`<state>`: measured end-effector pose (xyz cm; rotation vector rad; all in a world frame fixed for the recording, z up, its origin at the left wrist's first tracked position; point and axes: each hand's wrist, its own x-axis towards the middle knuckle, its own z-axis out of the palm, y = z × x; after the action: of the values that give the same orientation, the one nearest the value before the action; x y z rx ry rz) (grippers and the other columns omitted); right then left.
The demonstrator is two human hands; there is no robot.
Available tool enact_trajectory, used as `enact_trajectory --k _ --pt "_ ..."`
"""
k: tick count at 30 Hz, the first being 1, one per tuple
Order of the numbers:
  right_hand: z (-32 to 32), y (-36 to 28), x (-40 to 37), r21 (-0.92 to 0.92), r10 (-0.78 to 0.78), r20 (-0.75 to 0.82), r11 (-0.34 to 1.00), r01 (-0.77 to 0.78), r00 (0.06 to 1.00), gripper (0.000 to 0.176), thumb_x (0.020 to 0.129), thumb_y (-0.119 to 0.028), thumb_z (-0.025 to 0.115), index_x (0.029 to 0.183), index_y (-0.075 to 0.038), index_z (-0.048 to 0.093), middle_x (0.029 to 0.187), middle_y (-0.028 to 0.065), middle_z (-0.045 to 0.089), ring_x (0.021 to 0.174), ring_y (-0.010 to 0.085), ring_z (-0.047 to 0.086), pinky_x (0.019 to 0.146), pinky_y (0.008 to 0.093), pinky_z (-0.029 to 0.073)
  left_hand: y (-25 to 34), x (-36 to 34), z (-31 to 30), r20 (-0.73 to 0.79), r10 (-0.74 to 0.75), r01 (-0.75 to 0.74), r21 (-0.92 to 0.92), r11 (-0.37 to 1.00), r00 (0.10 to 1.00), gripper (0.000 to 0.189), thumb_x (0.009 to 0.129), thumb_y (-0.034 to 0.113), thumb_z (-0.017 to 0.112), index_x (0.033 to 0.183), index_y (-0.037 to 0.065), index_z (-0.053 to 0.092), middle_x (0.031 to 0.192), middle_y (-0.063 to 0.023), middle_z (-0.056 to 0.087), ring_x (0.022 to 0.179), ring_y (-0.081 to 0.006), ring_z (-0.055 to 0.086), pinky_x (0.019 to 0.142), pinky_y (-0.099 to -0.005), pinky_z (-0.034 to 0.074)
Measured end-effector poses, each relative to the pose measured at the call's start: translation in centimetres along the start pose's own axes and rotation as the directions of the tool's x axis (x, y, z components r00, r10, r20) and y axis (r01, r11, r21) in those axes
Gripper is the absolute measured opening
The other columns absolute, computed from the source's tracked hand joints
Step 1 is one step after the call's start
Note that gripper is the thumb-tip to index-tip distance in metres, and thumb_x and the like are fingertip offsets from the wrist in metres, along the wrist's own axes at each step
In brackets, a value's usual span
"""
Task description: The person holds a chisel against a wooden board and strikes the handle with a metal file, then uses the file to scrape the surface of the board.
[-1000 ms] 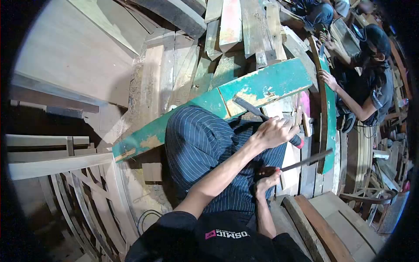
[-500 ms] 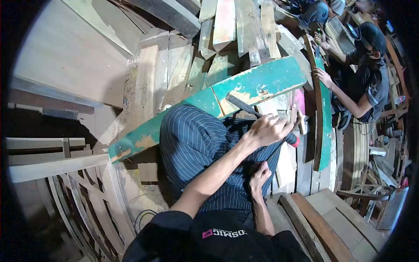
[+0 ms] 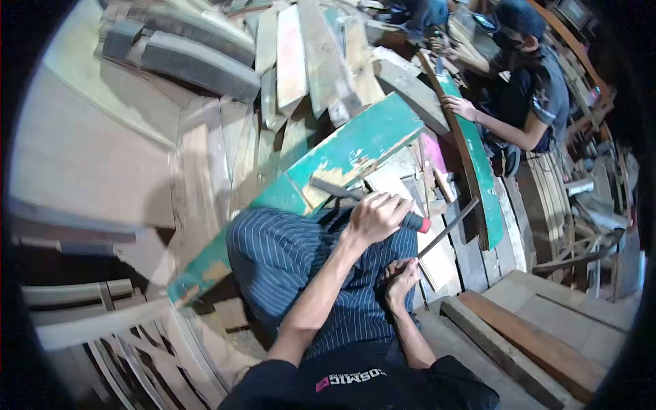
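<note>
Green-painted board (image 3: 362,140) slants up from lower left, partly hidden by a striped knee (image 3: 273,253). Over its scraped patch lies the blade of a flat-bladed tool (image 3: 333,188), its dark, red-ended handle under the left hand (image 3: 380,217), fingers closed round it. Lower, the right hand (image 3: 402,285) grips a thin dark bar (image 3: 451,225), angled up rightward. Farther right, a co-worker (image 3: 523,96) has one hand on a second green board (image 3: 477,164).
</note>
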<state>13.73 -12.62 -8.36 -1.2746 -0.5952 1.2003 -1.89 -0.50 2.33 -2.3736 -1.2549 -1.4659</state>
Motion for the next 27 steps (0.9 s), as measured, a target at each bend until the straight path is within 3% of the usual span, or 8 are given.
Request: enact_trajectory --k 1,4,8,11,16,20,27 --pt "0.5 -0.3 -0.1 0.035 0.033 -0.010 0.999 -0.033 0.999 0.047 0.104 -0.042 0.037 0.074 -0.006 0.040 0.059 0.0050 0.043 0.047 0.0134 0.041 0.042 0.0275 0.036 0.3 0.2 -0.5 0.035 -0.020 0.019 0.030 0.999 0.999 0.011 0.072 0.012 0.070 0.078 0.007 0.062 0.071 -0.0061 0.064 0.065 -0.0209 0.066 0.060 -0.0310 0.054" --pt "0.4 -1.0 -0.1 -0.020 0.039 -0.016 0.999 -0.039 0.999 0.046 0.104 -0.041 0.037 0.074 -0.005 0.041 0.059 0.0059 0.044 0.047 0.0142 0.043 0.043 0.0281 0.039 1.0 0.7 -1.9 -0.049 -0.047 0.047 0.003 0.999 0.998 0.027 0.077 0.019 0.076 0.067 0.008 0.053 0.063 -0.0066 0.056 0.055 -0.0220 0.060 0.053 -0.0331 0.050" --pt "0.3 -0.5 0.4 -0.054 0.032 -0.023 0.998 -0.033 0.999 0.050 0.104 -0.042 0.037 0.071 -0.004 0.042 0.057 0.0059 0.044 0.047 0.0139 0.044 0.043 0.0279 0.037 0.6 0.8 -3.2 -0.157 -0.046 0.029 -0.113 0.993 0.987 0.040 0.069 0.021 0.085 0.060 0.008 0.048 0.053 -0.0056 0.044 0.045 -0.0237 0.052 0.043 -0.0348 0.040" --pt "0.3 -0.8 0.4 -0.073 0.024 0.002 0.997 -0.023 1.000 0.050 0.104 -0.042 0.038 0.071 -0.004 0.043 0.057 0.0058 0.045 0.047 0.0128 0.044 0.042 0.0275 0.036 0.8 1.3 -4.1 -0.207 -0.076 0.047 -0.145 0.988 0.975 0.037 0.067 0.015 0.085 0.062 0.007 0.050 0.052 -0.0051 0.045 0.043 -0.0232 0.050 0.043 -0.0329 0.041" --pt "0.0 -0.1 0.5 -0.037 0.056 -0.008 0.998 -0.056 0.998 0.048 0.104 -0.038 0.037 0.072 -0.003 0.044 0.056 0.0060 0.045 0.045 0.0126 0.044 0.041 0.0263 0.037 0.9 1.7 -4.9 -0.167 -0.119 0.090 -0.175 0.981 0.979 0.034 0.068 0.009 0.084 0.064 0.007 0.051 0.053 -0.0055 0.047 0.044 -0.0228 0.050 0.043 -0.0320 0.040" --pt "-0.1 0.3 0.8 -0.023 0.070 -0.013 0.997 -0.070 0.997 0.047 0.104 -0.036 0.038 0.072 -0.003 0.045 0.057 0.0059 0.045 0.046 0.0122 0.045 0.041 0.0262 0.038 0.7 1.5 -5.1 -0.176 -0.102 0.078 -0.140 0.987 0.979 0.035 0.075 0.015 0.082 0.067 0.006 0.049 0.052 -0.0054 0.047 0.042 -0.0198 0.049 0.044 -0.0282 0.039" --pt "0.3 -0.4 0.8 -0.085 0.050 -0.024 0.995 -0.052 0.998 0.048 0.104 -0.037 0.039 0.071 -0.003 0.046 0.054 0.0057 0.047 0.045 0.0114 0.045 0.041 0.0257 0.038 1.1 1.3 -4.8 -0.196 -0.121 0.102 -0.103 0.989 0.973 0.036 0.076 0.021 0.082 0.070 0.009 0.049 0.053 -0.0044 0.051 0.045 -0.0200 0.052 0.046 -0.0280 0.041"
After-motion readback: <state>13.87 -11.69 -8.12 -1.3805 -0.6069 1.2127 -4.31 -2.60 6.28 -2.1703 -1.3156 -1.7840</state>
